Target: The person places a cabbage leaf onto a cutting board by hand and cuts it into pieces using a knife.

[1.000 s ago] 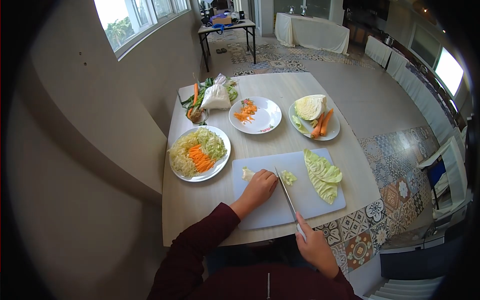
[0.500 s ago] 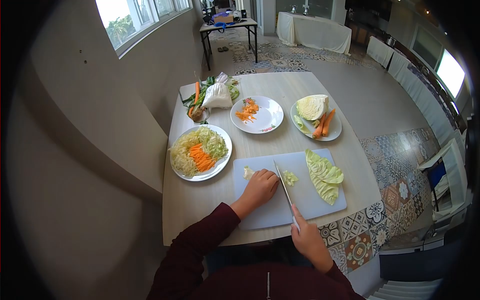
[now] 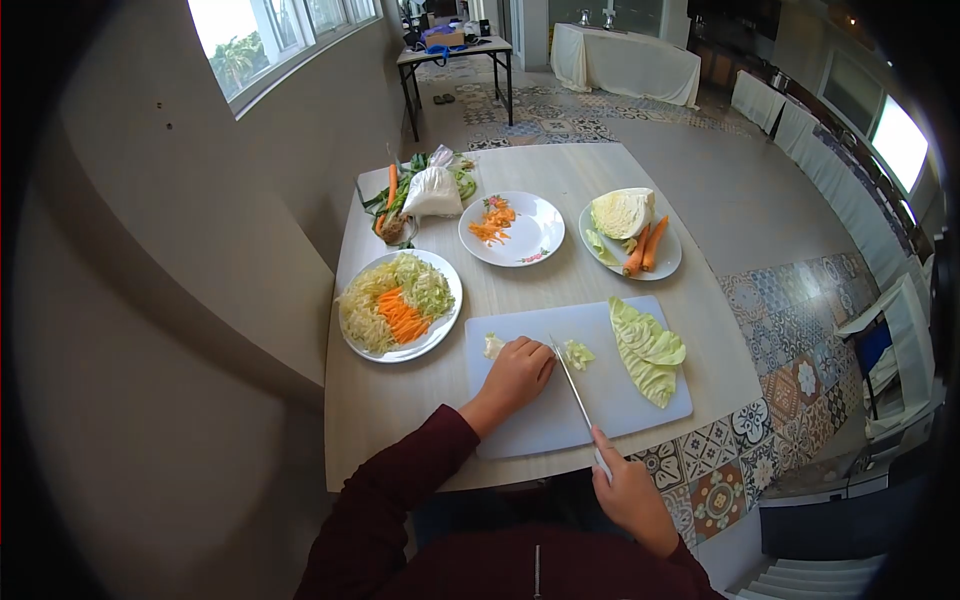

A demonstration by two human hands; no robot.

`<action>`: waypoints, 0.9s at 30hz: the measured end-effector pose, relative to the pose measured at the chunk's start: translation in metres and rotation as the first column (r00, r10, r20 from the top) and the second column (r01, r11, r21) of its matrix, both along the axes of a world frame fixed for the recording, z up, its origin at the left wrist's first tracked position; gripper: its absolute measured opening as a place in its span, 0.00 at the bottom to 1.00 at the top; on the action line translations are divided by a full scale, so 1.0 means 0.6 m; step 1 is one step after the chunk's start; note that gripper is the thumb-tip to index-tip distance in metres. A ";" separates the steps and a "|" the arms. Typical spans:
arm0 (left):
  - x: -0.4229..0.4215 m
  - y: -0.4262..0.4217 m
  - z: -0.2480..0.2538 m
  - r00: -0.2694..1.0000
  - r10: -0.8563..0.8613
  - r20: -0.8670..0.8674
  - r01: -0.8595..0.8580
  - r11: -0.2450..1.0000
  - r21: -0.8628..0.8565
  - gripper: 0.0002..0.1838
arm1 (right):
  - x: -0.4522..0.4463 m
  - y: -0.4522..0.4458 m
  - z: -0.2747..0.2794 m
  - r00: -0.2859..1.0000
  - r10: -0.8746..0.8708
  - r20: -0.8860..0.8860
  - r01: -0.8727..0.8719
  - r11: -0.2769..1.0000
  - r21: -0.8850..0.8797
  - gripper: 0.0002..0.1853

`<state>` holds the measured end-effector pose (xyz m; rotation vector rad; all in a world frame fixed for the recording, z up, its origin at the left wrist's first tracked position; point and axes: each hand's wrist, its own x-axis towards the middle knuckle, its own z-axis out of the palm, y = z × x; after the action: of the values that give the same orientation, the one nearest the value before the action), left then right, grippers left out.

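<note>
My left hand [image 3: 517, 372] presses with curled fingers on a cabbage piece [image 3: 493, 345] on the white cutting board [image 3: 530, 432]. Most of that piece is hidden under the hand; a pale end sticks out on the left. In my right hand [image 3: 634, 492] is the handle of a kitchen knife [image 3: 574, 387], its blade slanting away along the left fingertips. Just right of the blade lies a small heap of cut cabbage [image 3: 577, 354]. A large cabbage leaf [image 3: 648, 352] rests at the board's right side.
Beyond the board stand a plate [image 3: 452, 318] of shredded cabbage and carrot, a plate [image 3: 543, 232] with carrot scraps, and a plate [image 3: 672, 262] with a cut cabbage [image 3: 622, 213] and carrots [image 3: 646, 248]. A white plastic bag [image 3: 433, 192] sits by vegetables at the back left.
The knife and my right hand have drawn back slightly toward me and to the right. My left hand stays on the cabbage piece.
</note>
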<state>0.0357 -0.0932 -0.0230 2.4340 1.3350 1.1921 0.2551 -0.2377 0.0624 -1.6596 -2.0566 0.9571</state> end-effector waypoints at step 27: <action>0.008 -0.001 -0.011 0.995 -0.075 -0.059 0.080 0.993 0.090 0.03 | 0.005 0.006 -0.008 0.994 -0.050 -0.097 0.054 0.998 0.034 0.30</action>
<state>0.0404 -0.0935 -0.0295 2.5749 1.2132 1.2012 0.2582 -0.2341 0.0574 -1.6085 -1.9473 0.9572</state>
